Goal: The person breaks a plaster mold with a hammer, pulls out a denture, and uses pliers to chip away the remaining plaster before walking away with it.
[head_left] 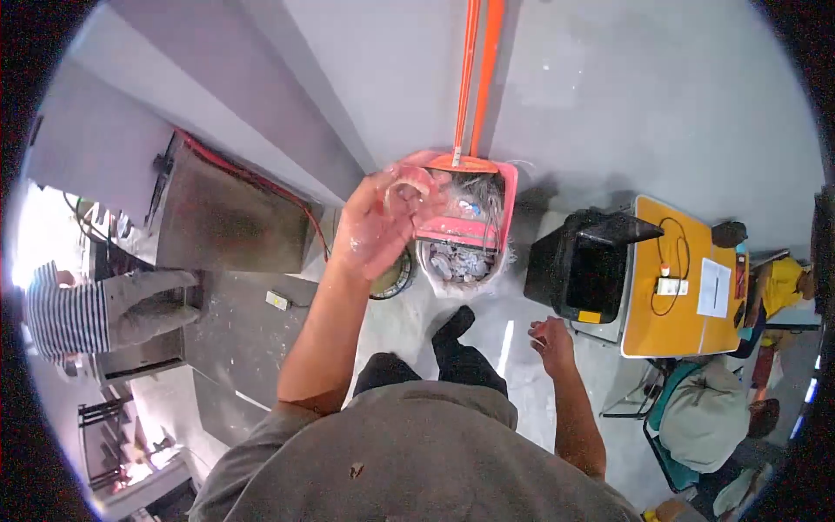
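Note:
My left hand (383,222) is raised in front of me, palm up, with a clear, ring-like thing (407,193) at its fingers, perhaps a roll of transparent tape. Behind it is a pink dustpan (510,196) holding grey fibres and scraps, with an orange-handled broom (474,163) against it. Below the dustpan stands a bin with a white liner (481,288), full of crumpled scraps. My right hand (551,342) hangs lower at the right, fingers curled; whether they hold something small is unclear.
A black bin (565,270) with its lid up stands beside a yellow-topped table (646,326) bearing a power strip (672,286) and paper (713,288). A person in a striped shirt (65,311) is at the left. A person in pale clothing (704,418) sits lower right.

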Tool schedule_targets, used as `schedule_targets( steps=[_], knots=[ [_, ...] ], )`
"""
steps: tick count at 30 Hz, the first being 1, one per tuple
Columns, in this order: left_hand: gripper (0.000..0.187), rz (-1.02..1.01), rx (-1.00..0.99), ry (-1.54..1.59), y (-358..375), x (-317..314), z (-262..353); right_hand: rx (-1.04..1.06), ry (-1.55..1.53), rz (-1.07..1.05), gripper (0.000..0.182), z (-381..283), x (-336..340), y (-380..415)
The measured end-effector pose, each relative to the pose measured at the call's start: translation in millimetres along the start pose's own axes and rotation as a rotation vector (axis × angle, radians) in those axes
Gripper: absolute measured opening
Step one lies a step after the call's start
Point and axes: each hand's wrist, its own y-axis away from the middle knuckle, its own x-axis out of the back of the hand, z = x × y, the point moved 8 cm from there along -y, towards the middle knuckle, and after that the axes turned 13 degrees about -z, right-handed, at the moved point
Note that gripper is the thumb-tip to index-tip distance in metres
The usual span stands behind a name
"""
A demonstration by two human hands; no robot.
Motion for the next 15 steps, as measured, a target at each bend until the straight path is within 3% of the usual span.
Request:
schedule_targets(
  steps=[6, 8, 9, 11, 13, 15],
  knots=[
    [0.055, -0.202, -0.099, 0.378, 89.3, -0.9, 52.7, 0.094, -0.007, -0.035, 0.034, -5.0, -35.9, 43.7],
    [0.054, -0.124, -0.166, 0.404, 138.2, 15.0, 68.3, 0.495, 0.434, -0.127, 0.035, -14.9, -82.7, 50.4],
    [0.053, -0.058, -0.192, 0.439, 168.9, 24.6, 71.6, 0.215, -0.102, -0.295, 0.039, -5.9, -131.6, 62.5],
    [0.053, 0.025, -0.270, 0.386, 238.2, 44.6, 83.2, 0.293, 0.101, -0.550, 0.039, 2.4, -236.6, 87.8],
    [0.051, 0.196, -0.356, 0.206, 321.6, 61.9, 92.6, 0.340, 0.465, -0.651, 0.038, 34.4, -337.4, 127.2],
    [0.051, 0.287, -0.382, 0.203, 406.7, 73.0, 87.8, 0.474, 0.648, -1.027, 0.039, 82.5, -438.3, 195.7]
  ],
)
